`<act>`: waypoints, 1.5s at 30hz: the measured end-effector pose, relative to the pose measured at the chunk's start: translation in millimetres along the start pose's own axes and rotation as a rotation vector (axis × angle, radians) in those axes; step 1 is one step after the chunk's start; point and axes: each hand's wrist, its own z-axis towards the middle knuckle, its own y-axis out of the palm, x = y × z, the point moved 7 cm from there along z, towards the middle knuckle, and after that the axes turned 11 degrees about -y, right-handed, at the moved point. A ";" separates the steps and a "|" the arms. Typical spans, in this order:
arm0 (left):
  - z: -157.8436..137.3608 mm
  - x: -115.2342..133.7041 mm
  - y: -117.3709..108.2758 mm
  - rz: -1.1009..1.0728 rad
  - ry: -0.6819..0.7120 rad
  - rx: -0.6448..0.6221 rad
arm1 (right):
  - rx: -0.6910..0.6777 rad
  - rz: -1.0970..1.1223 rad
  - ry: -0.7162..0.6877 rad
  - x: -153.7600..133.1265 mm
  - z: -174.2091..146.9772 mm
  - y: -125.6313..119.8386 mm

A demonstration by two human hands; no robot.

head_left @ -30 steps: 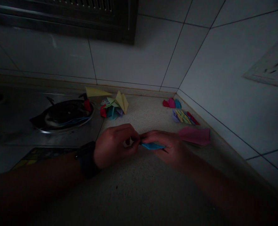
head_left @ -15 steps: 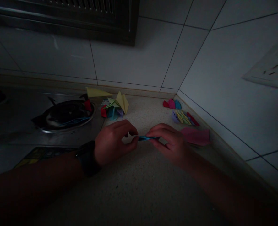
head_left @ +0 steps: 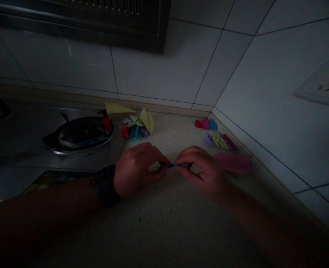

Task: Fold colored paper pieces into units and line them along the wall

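Between my two hands is a small piece of folded blue paper point(head_left: 175, 165), seen nearly edge-on above the speckled countertop point(head_left: 164, 223). My left hand point(head_left: 142, 165), with a dark watch point(head_left: 107, 186) on its wrist, pinches the paper's left end between thumb and fingers. On the right end, the thumb and fingertips of my right hand point(head_left: 202, 167) are closed on it. Most of the paper is covered by the fingers, so its full shape is hidden. Just beyond my right hand lies a sheet of pink paper point(head_left: 235, 162).
A gas burner point(head_left: 80, 132) is at the left, below a range hood point(head_left: 97, 26). Folded coloured papers point(head_left: 139, 124) are heaped beside it. Several small folded pieces point(head_left: 220, 140) lie along the right wall, and more point(head_left: 206, 123) in the corner. A wall socket point(head_left: 324, 83) is at right.
My left hand has shifted slightly right, its fingertips now closer to my right hand, and less of the blue paper shows. The whole view has moved a little.
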 end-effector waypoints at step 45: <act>-1.8 1.7 -0.8 -0.007 0.033 -0.001 | 0.100 0.206 0.140 13.5 -4.3 1.1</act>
